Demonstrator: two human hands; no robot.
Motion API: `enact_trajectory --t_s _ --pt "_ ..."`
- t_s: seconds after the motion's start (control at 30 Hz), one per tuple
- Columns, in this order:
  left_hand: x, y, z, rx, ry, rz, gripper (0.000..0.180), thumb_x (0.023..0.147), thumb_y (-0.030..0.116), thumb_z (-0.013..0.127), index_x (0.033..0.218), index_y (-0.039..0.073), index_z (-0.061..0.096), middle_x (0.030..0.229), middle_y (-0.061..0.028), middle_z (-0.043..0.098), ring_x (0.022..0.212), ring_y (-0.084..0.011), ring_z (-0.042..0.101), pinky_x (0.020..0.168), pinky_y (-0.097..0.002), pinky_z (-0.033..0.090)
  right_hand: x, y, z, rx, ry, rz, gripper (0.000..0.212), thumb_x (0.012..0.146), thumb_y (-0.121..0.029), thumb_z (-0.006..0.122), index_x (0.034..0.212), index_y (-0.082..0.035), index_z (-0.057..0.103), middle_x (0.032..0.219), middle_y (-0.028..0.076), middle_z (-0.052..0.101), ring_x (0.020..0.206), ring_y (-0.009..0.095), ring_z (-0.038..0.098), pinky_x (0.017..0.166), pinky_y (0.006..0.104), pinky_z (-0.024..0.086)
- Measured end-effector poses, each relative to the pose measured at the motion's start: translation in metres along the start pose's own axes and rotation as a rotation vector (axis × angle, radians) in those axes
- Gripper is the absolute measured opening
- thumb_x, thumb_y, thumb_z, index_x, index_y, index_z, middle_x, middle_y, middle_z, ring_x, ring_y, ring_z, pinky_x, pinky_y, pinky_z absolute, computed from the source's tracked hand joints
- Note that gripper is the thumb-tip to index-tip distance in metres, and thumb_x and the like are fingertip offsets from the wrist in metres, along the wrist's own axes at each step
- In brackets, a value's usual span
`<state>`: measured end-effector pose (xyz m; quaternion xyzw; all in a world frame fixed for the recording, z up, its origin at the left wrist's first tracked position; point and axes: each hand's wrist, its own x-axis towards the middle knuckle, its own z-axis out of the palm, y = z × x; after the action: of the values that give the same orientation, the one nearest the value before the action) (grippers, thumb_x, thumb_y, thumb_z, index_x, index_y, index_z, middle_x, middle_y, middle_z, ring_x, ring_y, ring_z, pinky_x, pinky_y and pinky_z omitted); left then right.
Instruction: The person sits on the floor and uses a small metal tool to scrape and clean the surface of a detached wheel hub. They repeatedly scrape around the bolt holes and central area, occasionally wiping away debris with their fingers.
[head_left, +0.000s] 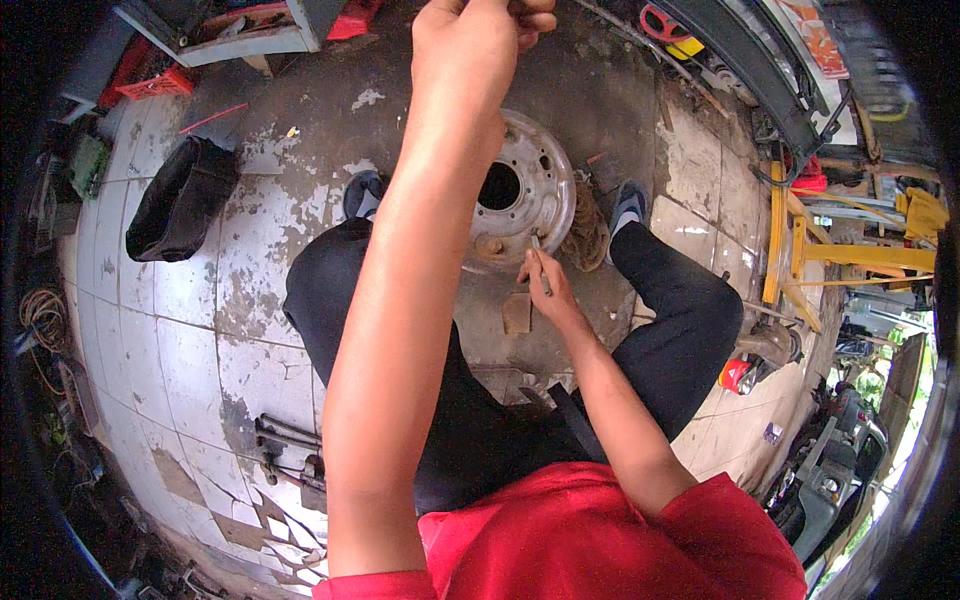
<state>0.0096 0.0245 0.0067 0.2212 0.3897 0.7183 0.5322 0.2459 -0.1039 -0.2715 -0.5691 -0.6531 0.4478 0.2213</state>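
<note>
A silver steel wheel rim (pixel 530 190) lies flat on the stained floor between my spread legs in black trousers. My right hand (pixel 548 285) rests at the rim's near edge and grips a thin grey rod-like tool (pixel 540 262) whose tip points at the rim. My left arm is raised high, crossing over the rim's left side. My left hand (pixel 478 35) is clenched at the top edge of the view, and whether anything is in it is hidden. A small brown pad (pixel 517 313) lies on the floor just left of my right hand.
A black bag (pixel 180 200) sits on the tiles at left. Metal tools (pixel 290 450) lie on the cracked floor at lower left. A frayed brown wad (pixel 585 235) lies by the rim. A yellow metal frame (pixel 800 250) and a red object (pixel 735 375) stand right.
</note>
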Motion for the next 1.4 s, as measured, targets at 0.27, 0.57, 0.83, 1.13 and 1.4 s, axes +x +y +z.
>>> enact_trajectory --t_s 0.27,0.57,0.83,1.13,1.4 --pt "0.010 -0.006 -0.002 -0.001 0.009 -0.068 0.028 0.102 0.020 0.041 0.112 -0.001 0.057 0.086 -0.0062 0.064 0.072 -0.0116 0.059 0.067 -0.0242 0.047 -0.029 -0.013 0.004 -0.044 -0.015 -0.165 0.039 0.103 -0.027 0.037 0.082 0.001 0.052 0.068 0.010 0.055 0.064 0.021 0.056 0.064 0.0341 0.045" --pt "0.009 -0.013 -0.008 0.018 -0.001 -0.028 0.027 0.102 0.020 0.042 0.110 0.000 0.057 0.086 -0.0059 0.065 0.072 -0.0116 0.059 0.066 -0.0238 0.047 0.000 -0.014 0.012 0.005 0.053 -0.117 0.038 0.103 -0.026 0.037 0.080 0.001 0.051 0.067 0.008 0.052 0.067 0.018 0.056 0.066 0.0329 0.045" --pt "0.000 0.000 0.001 0.022 0.005 -0.004 0.026 0.101 0.020 0.042 0.110 0.000 0.057 0.086 -0.0064 0.065 0.072 -0.0121 0.060 0.067 -0.0247 0.048 0.000 0.003 0.002 0.041 -0.012 -0.095 0.037 0.103 -0.028 0.036 0.084 0.001 0.051 0.065 0.007 0.052 0.067 0.019 0.057 0.065 0.0328 0.045" --pt "0.007 0.005 -0.006 0.040 0.025 0.035 0.026 0.101 0.019 0.044 0.111 0.000 0.058 0.086 -0.0073 0.063 0.074 -0.0140 0.060 0.066 -0.0262 0.050 -0.022 0.003 0.011 0.041 0.002 -0.050 0.044 0.103 -0.032 0.035 0.080 0.001 0.052 0.065 0.008 0.054 0.064 0.018 0.056 0.064 0.0348 0.045" --pt "0.010 -0.009 -0.025 0.157 0.000 0.156 0.032 0.099 0.020 0.046 0.118 -0.005 0.055 0.101 -0.0142 0.064 0.088 -0.0209 0.063 0.079 -0.0319 0.052 0.001 -0.008 0.000 0.069 -0.002 -0.067 0.040 0.103 -0.034 0.036 0.083 -0.003 0.053 0.067 0.008 0.054 0.068 0.020 0.056 0.069 0.0365 0.043"
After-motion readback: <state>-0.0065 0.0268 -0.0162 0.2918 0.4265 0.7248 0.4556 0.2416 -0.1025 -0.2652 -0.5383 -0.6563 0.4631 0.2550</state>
